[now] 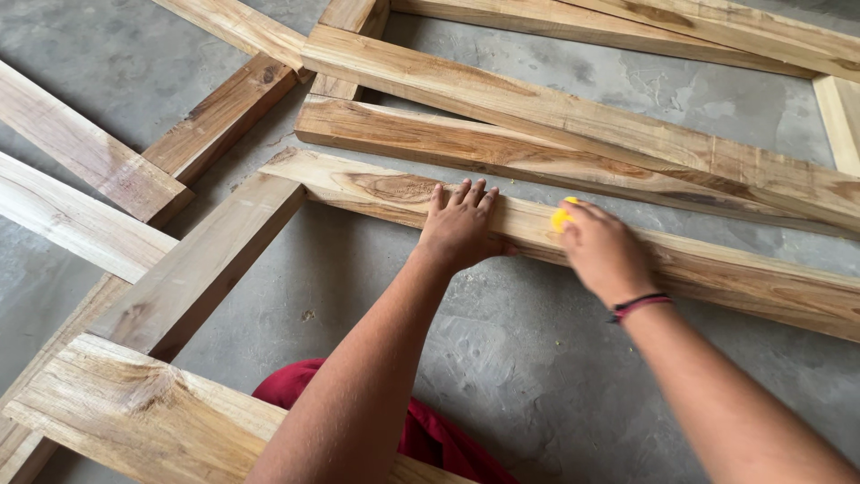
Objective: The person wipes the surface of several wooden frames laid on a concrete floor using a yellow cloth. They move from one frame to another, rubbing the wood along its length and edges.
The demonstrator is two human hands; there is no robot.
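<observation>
Wood grain runs under both your hands in the head view. Your left hand (460,229) lies flat, fingers spread, pressing the long plank (717,269) and holding nothing. Just beside it, your right hand (602,249) is closed around a small yellow object (563,216) that touches the same plank; motion blur hides what it is. If the flat palm eases off, the plank could skid on the concrete floor (537,358).

Bare forearms, black-and-red wristband (640,306), red garment (430,430)
</observation>
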